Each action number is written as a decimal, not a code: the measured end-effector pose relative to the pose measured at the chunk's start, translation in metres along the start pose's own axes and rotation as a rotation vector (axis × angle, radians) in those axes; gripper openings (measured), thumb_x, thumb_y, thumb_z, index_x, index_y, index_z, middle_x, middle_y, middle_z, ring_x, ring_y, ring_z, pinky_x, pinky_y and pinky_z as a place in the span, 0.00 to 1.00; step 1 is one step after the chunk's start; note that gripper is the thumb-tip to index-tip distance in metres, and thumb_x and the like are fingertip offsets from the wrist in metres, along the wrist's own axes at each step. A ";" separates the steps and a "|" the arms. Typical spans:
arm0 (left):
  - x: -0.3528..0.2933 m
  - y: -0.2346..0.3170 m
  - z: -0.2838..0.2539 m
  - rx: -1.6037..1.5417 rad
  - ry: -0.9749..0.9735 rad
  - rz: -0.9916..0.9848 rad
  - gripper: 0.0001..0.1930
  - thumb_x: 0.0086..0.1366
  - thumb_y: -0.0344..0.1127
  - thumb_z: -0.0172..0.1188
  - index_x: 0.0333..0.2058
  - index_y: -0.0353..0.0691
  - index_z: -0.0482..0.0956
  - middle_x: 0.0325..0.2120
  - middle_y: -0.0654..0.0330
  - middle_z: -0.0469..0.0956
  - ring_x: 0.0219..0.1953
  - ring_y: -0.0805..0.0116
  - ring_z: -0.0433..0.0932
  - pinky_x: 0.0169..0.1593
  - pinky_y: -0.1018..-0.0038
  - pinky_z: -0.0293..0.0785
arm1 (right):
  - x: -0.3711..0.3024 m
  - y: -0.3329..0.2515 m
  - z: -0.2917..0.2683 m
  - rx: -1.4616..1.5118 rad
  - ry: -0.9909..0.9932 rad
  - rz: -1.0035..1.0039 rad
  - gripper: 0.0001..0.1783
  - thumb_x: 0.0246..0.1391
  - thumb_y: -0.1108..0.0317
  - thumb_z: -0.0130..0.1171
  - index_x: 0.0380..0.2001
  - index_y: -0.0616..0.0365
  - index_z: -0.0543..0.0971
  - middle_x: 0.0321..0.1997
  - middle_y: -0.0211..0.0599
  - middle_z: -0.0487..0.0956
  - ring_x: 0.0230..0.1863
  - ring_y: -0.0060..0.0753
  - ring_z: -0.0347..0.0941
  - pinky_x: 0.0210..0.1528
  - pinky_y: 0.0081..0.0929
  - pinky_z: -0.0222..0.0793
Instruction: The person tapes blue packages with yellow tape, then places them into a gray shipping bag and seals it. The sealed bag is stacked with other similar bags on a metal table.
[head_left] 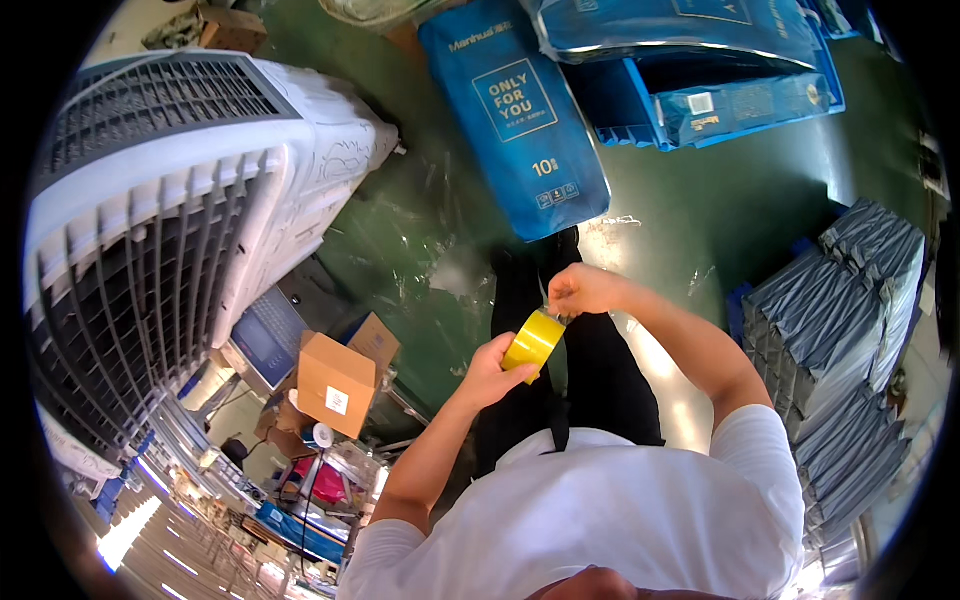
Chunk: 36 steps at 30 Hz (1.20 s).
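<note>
- The left hand [492,372] is closed part-way round a roll of yellow tape [537,342], thumb on the near side; this hold seems to steady the roll while leaving its upper edge free.
- The right hand [583,291] has its fingers curled in and drawn close together at the roll's upper right edge. Whether they pinch the tape's end or only touch the rim, I cannot tell.
- The roll sits near the middle of the frame, tilted, in front of the person's dark trousers [612,375]; held there, it is probably within easy sight and reach of both hands.
- Just above the hands, at the top centre, a blue package [525,130] lies with its printed broad face up, which likely keeps it steady.
- At the upper right, a blue crate [628,130] holds one package [740,107] within its walls, while another package [680,35] rests across the top, perhaps because it is too broad to drop in.
- Along the right, grey bundles [840,310] are stacked closely, presumably to save floor space.
- At the left, well apart from the hands, are a white air cooler [320,120] and an open cardboard box [338,378].
</note>
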<state>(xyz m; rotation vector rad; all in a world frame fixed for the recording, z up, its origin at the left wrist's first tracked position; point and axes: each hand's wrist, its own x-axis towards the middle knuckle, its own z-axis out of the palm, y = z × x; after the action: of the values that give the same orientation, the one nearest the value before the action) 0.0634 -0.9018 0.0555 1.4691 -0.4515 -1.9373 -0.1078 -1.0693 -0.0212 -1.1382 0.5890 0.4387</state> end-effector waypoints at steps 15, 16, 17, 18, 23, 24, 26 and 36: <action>0.152 -0.132 -0.033 -0.345 0.450 -0.053 0.10 0.58 0.33 0.59 0.34 0.33 0.72 0.28 0.63 0.75 0.30 0.79 0.72 0.34 0.80 0.68 | 0.152 0.033 -0.100 -0.748 0.197 -0.067 0.14 0.40 0.70 0.64 0.34 0.54 0.77 0.30 0.41 0.78 0.35 0.45 0.74 0.37 0.35 0.68; 0.152 -0.140 -0.032 -0.291 0.451 -0.089 0.10 0.58 0.33 0.60 0.33 0.33 0.72 0.27 0.63 0.75 0.28 0.79 0.72 0.33 0.80 0.68 | 0.148 0.039 -0.098 -0.705 0.175 -0.015 0.15 0.39 0.70 0.64 0.35 0.54 0.77 0.29 0.42 0.78 0.35 0.45 0.74 0.37 0.35 0.69; 0.150 -0.148 -0.029 -0.238 0.452 -0.125 0.10 0.57 0.34 0.60 0.32 0.33 0.73 0.26 0.63 0.75 0.27 0.79 0.72 0.32 0.79 0.68 | 0.144 0.042 -0.096 -0.662 0.155 0.037 0.15 0.39 0.70 0.65 0.35 0.54 0.77 0.28 0.42 0.78 0.34 0.45 0.74 0.37 0.35 0.69; 0.146 -0.154 -0.025 -0.199 0.447 -0.148 0.10 0.56 0.35 0.61 0.29 0.33 0.74 0.23 0.63 0.76 0.25 0.79 0.72 0.30 0.79 0.68 | 0.139 0.045 -0.091 -0.604 0.180 0.023 0.13 0.39 0.68 0.65 0.32 0.54 0.79 0.25 0.43 0.78 0.31 0.45 0.75 0.35 0.36 0.69; 0.134 -0.164 -0.011 -0.070 0.495 -0.143 0.13 0.56 0.39 0.61 0.27 0.33 0.73 0.20 0.61 0.75 0.23 0.77 0.73 0.29 0.78 0.68 | 0.135 0.063 -0.083 -0.825 0.197 -0.040 0.07 0.41 0.62 0.63 0.23 0.51 0.79 0.22 0.38 0.77 0.28 0.44 0.74 0.32 0.35 0.69; 0.134 -0.164 -0.012 -0.061 0.494 -0.149 0.13 0.56 0.39 0.61 0.27 0.34 0.73 0.20 0.61 0.75 0.23 0.77 0.73 0.29 0.78 0.68 | 0.136 0.059 -0.085 -0.821 0.217 -0.052 0.07 0.41 0.61 0.63 0.23 0.51 0.78 0.23 0.37 0.77 0.29 0.43 0.74 0.32 0.35 0.69; 0.133 -0.166 -0.014 -0.100 0.487 -0.210 0.12 0.57 0.39 0.60 0.28 0.34 0.73 0.21 0.62 0.75 0.24 0.77 0.73 0.29 0.78 0.68 | 0.140 0.051 -0.086 -0.837 0.229 -0.070 0.07 0.41 0.61 0.63 0.22 0.51 0.78 0.23 0.35 0.77 0.29 0.42 0.74 0.32 0.35 0.69; 0.151 -0.158 -0.007 -0.550 0.361 0.032 0.11 0.59 0.29 0.58 0.40 0.34 0.68 0.33 0.62 0.75 0.35 0.77 0.74 0.41 0.81 0.68 | 0.168 0.037 -0.102 -1.035 0.443 -0.167 0.07 0.38 0.62 0.65 0.21 0.48 0.78 0.28 0.28 0.74 0.30 0.34 0.74 0.30 0.31 0.70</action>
<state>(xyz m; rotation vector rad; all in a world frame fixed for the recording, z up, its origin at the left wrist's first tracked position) 0.0004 -0.8885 -0.1536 1.3781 0.2070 -1.5501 -0.0221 -1.1457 -0.1847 -2.2962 0.6498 0.3421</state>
